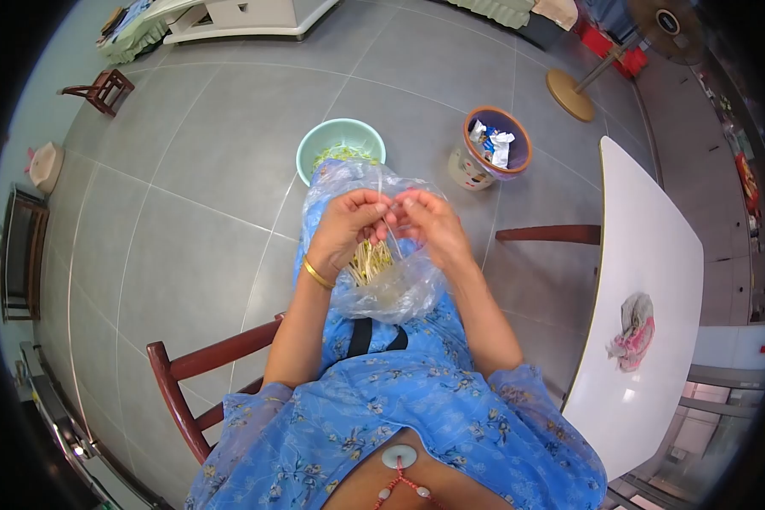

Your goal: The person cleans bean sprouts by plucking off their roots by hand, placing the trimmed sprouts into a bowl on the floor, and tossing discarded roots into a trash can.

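Observation:
A clear plastic bag (pixel 399 297) lies open across my lap on the blue floral dress, with a bundle of bean sprouts (pixel 368 262) inside. Above it, my left hand (pixel 353 223) pinches a thin pale sprout (pixel 383 191) between thumb and fingers. Close beside it, nearly touching, my right hand (pixel 429 223) has its fingers curled together near the same sprout; what they grip is too small to make out. Just beyond the bag, a mint-green bowl (pixel 342 133) on the floor holds several green-yellow sprout pieces.
A bin (pixel 472 170) with wrappers stands on the floor ahead right. At the right is a white table (pixel 646 255) with a crumpled bag (pixel 634 331). A wooden chair (pixel 174 378) is at my left, a fan base (pixel 569 95) at back right, a small stool (pixel 109 90) at back left.

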Demonstrator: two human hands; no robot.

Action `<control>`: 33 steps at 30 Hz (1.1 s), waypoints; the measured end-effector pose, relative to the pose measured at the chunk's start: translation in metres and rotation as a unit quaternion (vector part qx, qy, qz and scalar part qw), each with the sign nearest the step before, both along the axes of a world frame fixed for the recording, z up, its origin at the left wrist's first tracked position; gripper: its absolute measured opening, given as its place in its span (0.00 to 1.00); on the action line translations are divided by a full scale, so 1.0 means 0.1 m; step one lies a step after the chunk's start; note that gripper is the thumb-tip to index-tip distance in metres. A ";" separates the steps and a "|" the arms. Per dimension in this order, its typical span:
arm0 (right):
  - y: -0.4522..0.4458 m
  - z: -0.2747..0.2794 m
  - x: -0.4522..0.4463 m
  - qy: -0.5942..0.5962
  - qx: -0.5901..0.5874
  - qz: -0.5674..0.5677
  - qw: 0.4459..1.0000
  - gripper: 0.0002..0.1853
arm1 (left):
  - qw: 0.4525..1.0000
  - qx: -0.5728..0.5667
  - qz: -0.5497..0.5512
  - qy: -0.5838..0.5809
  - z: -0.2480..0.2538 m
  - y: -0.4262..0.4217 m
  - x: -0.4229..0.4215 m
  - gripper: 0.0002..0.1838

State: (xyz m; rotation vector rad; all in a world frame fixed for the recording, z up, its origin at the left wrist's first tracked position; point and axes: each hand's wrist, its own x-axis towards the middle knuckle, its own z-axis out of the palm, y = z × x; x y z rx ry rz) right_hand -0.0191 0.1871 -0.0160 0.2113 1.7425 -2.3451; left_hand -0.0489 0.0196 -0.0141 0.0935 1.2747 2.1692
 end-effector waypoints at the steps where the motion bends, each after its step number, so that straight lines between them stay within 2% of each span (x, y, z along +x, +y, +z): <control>1: -0.02 -0.03 0.04 -0.065 -0.070 0.037 0.995 0.11 | 0.999 0.019 0.029 -0.011 -0.03 -0.02 -0.02 0.05; 2: -0.03 -0.05 0.08 -0.066 -0.070 0.039 0.995 0.11 | 0.997 0.039 0.057 -0.023 -0.04 -0.05 -0.03 0.05; 4: -0.03 -0.07 0.15 -0.108 -0.041 0.135 0.984 0.12 | 0.997 0.038 0.062 -0.021 -0.03 -0.08 -0.02 0.05; 8: -0.02 -0.08 0.18 -0.104 -0.012 0.153 0.983 0.11 | 0.996 0.018 0.088 -0.012 -0.04 -0.12 0.01 0.06; 12: -0.06 -0.07 0.18 -0.092 0.046 0.128 0.986 0.09 | 0.994 0.021 0.106 0.005 -0.03 -0.18 0.04 0.07; 14: -0.07 -0.11 0.16 -0.091 0.063 0.121 0.986 0.09 | 0.990 0.016 0.130 0.051 0.01 -0.21 0.06 0.08; 16: -0.07 -0.20 0.13 -0.080 -0.019 0.047 0.996 0.09 | 0.987 0.024 0.147 0.061 0.05 -0.27 0.11 0.08; 20: -0.13 -0.32 0.03 -0.114 -0.062 -0.001 0.992 0.10 | 0.969 0.083 0.214 0.093 0.11 -0.43 0.10 0.10; 22: -0.20 -0.48 -0.01 -0.135 0.038 0.071 0.988 0.09 | 0.964 0.109 0.227 0.083 0.13 -0.52 0.08 0.11; 23: -0.25 -0.59 -0.03 -0.135 0.039 0.073 0.987 0.09 | 0.958 0.135 0.240 0.073 0.14 -0.57 0.07 0.11; 24: -0.31 -0.72 -0.06 -0.060 0.207 0.080 0.973 0.10 | 0.955 0.142 0.250 0.072 0.11 -0.61 0.05 0.11; 25: -0.37 -0.76 -0.09 0.019 0.368 0.084 0.926 0.12 | 0.954 0.144 0.254 0.072 0.09 -0.63 0.05 0.11; 26: -0.40 -0.80 -0.11 0.020 0.370 0.089 0.925 0.12 | 0.949 0.157 0.267 0.063 0.08 -0.64 0.06 0.10; 28: -0.46 -0.82 -0.16 0.022 0.535 0.143 0.833 0.13 | 0.942 0.172 0.284 0.054 0.04 -0.67 0.07 0.10; 32: -0.49 -0.92 -0.17 0.043 0.554 0.130 0.821 0.14 | 0.942 0.184 0.280 0.036 -0.06 -0.70 0.09 0.09; 33: -0.47 -0.92 -0.15 0.037 0.525 0.117 0.842 0.14 | 0.942 0.184 0.278 0.035 -0.07 -0.70 0.09 0.09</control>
